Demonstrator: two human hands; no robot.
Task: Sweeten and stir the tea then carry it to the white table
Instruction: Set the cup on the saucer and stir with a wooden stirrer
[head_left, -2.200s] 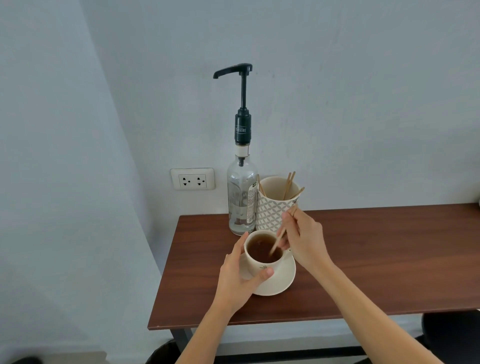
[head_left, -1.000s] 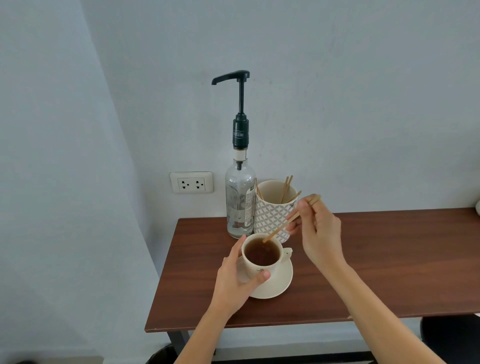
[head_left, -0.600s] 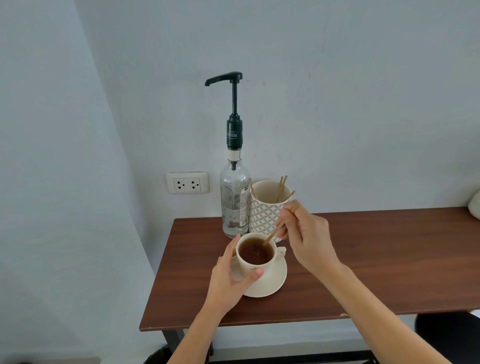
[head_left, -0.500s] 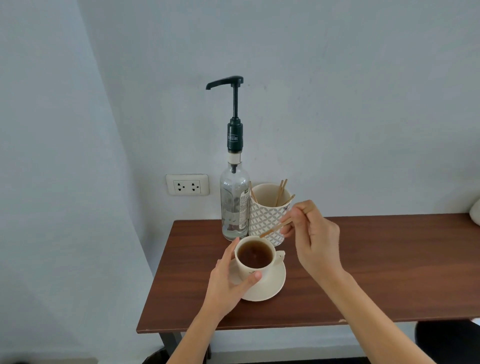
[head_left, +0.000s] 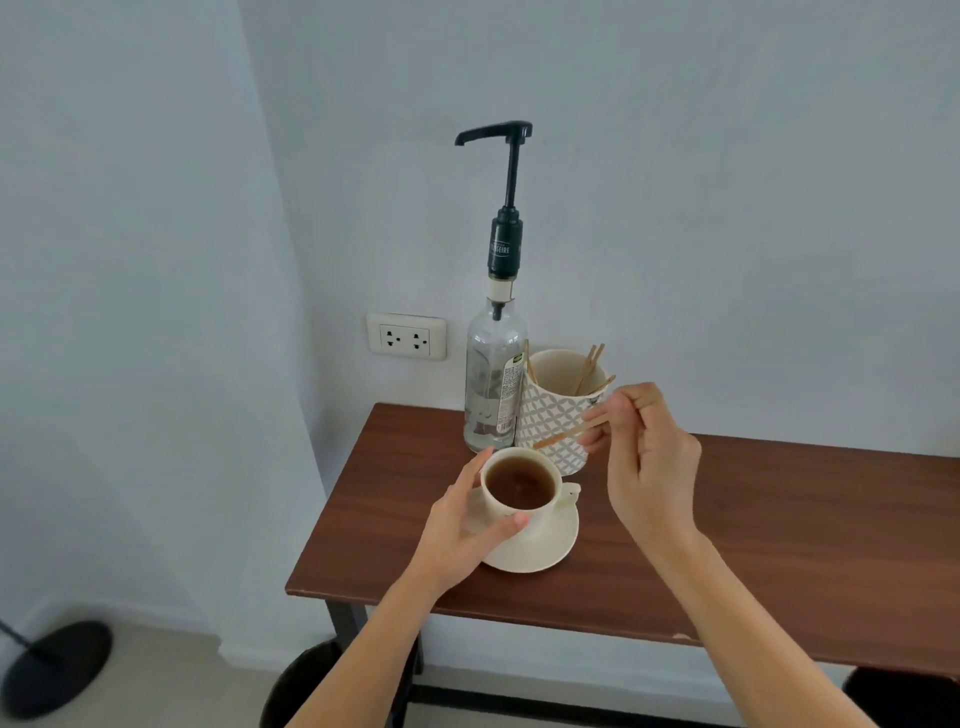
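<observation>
A cream cup of brown tea (head_left: 519, 488) stands on a cream saucer (head_left: 550, 545) near the left end of a brown wooden table (head_left: 779, 530). My left hand (head_left: 462, 525) wraps around the cup's left side. My right hand (head_left: 644, 462) pinches a thin wooden stir stick (head_left: 563, 435) and holds it above and to the right of the cup, its tip clear of the tea. Behind the cup stand a clear syrup bottle with a dark pump (head_left: 496, 364) and a patterned holder (head_left: 558, 410) with several more sticks.
The table sits in a corner, against a pale wall with a double socket (head_left: 406, 336). On the floor are a dark round lamp base (head_left: 52, 667) at the lower left and dark round objects (head_left: 306, 686) below the table's front edge.
My right hand lifted the stir stick out of the tea and now holds it in front of the patterned holder. My left hand stayed on the cup. The view shifted slightly.
</observation>
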